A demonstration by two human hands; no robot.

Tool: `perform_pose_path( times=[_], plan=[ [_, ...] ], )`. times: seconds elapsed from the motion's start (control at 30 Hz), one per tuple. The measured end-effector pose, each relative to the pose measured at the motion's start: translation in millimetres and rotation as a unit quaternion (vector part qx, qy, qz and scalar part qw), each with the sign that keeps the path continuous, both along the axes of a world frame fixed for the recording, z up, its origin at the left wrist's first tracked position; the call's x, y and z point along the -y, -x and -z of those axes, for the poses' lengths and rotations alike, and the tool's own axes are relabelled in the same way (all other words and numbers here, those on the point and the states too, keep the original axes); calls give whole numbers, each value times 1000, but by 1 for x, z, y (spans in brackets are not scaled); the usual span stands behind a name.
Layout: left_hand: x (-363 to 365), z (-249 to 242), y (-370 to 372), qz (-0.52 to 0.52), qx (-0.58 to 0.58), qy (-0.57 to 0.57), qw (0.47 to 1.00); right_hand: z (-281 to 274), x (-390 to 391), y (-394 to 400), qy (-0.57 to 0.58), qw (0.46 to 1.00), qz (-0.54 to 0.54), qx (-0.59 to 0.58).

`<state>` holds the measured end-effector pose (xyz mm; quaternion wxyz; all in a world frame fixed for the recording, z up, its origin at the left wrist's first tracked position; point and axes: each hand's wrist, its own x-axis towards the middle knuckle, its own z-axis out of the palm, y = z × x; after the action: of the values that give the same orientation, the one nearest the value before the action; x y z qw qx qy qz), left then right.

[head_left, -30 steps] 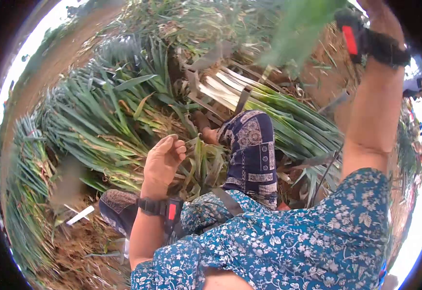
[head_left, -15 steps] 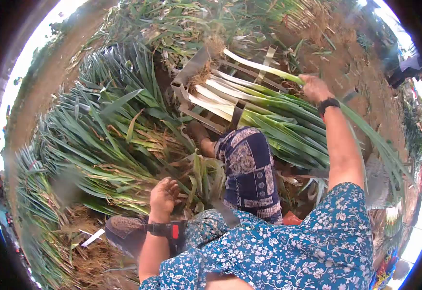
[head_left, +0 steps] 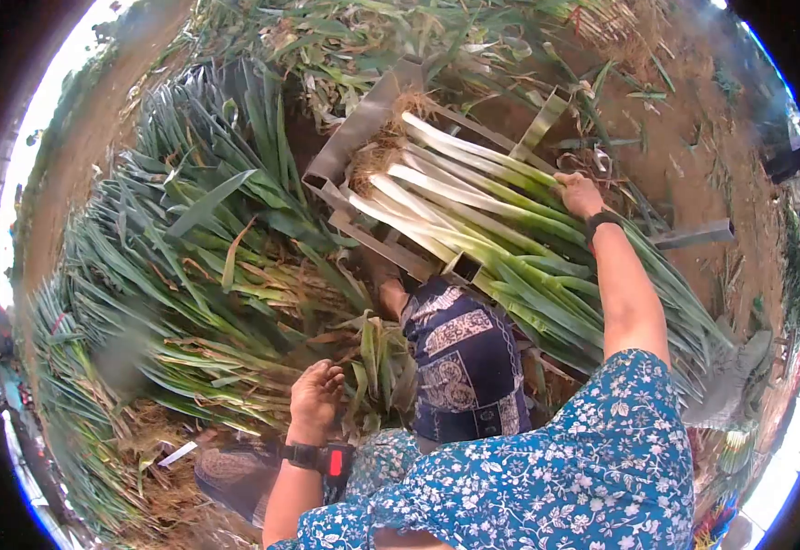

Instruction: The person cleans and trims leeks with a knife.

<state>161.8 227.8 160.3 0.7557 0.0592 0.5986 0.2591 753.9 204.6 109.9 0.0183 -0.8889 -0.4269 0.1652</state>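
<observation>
Long green onions point(head_left: 473, 197) with white stems lie side by side across a metal frame point(head_left: 354, 137), their roots at its upper left end. My right hand point(head_left: 579, 194) is closed round the green part of an onion stalk at the upper edge of this row. Lower left, my left hand point(head_left: 316, 392) hovers beside a big heap of green onions point(head_left: 180, 247), its fingers curled. Whether it holds anything cannot be made out. Both wrists wear dark bands.
My bent knee point(head_left: 468, 357) in patterned cloth is just below the frame. A metal bar point(head_left: 693, 235) sticks out at the right. Loose leaves point(head_left: 326, 46) cover the ground at the top. Roots and a white strip point(head_left: 178, 454) lie at the lower left.
My right hand has moved slightly down with the onion, which now lies against the row on the frame instead of apart from it. The left hand stays nearly in place. The view has shifted a little.
</observation>
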Motion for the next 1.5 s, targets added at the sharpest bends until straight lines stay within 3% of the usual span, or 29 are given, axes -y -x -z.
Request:
perform_pose_path(
  times=[0.17, 0.27, 0.43, 0.57, 0.63, 0.67, 0.7, 0.73, 0.77, 0.8, 0.83, 0.9, 1.0, 1.07, 1.13, 1.17, 1.2, 1.23, 1.27, 1.3, 1.33, 1.37, 1.4, 1.43, 1.5],
  plan=[
    [-4, -6, -11, 26, -9, 0, 1000, -13, -12, -10, 68, 990, -61, -106],
    [-6, -10, -22, 35, 5, -13, 999, -23, -9, 10, 68, 995, -19, -72],
    [-20, -14, -4, 68, 43, -67, 995, -72, -9, 51, 197, 980, -5, 43],
    [-45, -39, 33, 47, 78, -162, 983, -85, -14, 7, 57, 986, -156, -17],
    [-60, -66, 61, 37, 56, -201, 977, -162, -20, 65, 107, 981, -36, -157],
    [-67, -81, 72, 25, 51, -214, 975, -204, -24, 101, 109, 980, 42, -164],
    [-74, -90, 86, 8, 63, -228, 972, -206, -27, 74, 112, 972, -40, -204],
    [-80, -99, 101, -9, 76, -241, 968, -233, -33, 100, 100, 989, -16, -107],
    [-87, -107, 120, -10, 81, -259, 963, -233, -40, 87, 71, 981, -22, -180],
    [-94, -112, 137, -8, 87, -275, 958, -246, -57, 71, 177, 969, -41, -167],
    [-101, -112, 154, -33, 100, -288, 952, -239, -59, 36, 56, 969, -175, -165],
    [-101, -113, 180, -44, 104, -327, 938, -216, -67, 22, -40, 939, -313, -136],
    [-98, -121, 200, -89, 88, -327, 937, -253, -116, 158, -4, 911, -411, -33],
    [-94, -110, 216, -89, 119, -328, 933, -265, -130, 284, 31, 845, -531, -43],
    [-83, -104, 214, -100, 117, -331, 931, -258, -126, 383, 66, 827, -543, -132],
    [-75, -106, 217, -114, 73, -331, 934, -230, -120, 414, 24, 834, -519, -186],
    [-67, -110, 218, -100, 96, -364, 921, -179, -132, 426, -10, 796, -571, -199],
    [-58, -116, 222, -97, 92, -379, 916, -158, -130, 458, 57, 782, -564, -259],
    [-51, -121, 227, -96, 85, -396, 909, -109, -131, 475, 9, 752, -595, -284],
    [-45, -120, 233, -101, 90, -408, 903, -64, -123, 495, -14, 756, -586, -293],
    [-36, -119, 234, -121, 70, -400, 906, -29, -111, 510, 42, 793, -469, -387],
    [-30, -117, 236, -137, 52, -393, 908, 31, -99, 518, -33, 798, -437, -413],
    [-24, -115, 234, -150, 37, -386, 909, 50, -89, 531, -38, 818, -432, -379],
    [-20, -116, 231, -163, 26, -369, 915, 97, -80, 533, -126, 833, -418, -339],
    [-17, -114, 231, -170, -3, -362, 917, 115, -68, 547, -48, 853, -248, -457]
  ],
)
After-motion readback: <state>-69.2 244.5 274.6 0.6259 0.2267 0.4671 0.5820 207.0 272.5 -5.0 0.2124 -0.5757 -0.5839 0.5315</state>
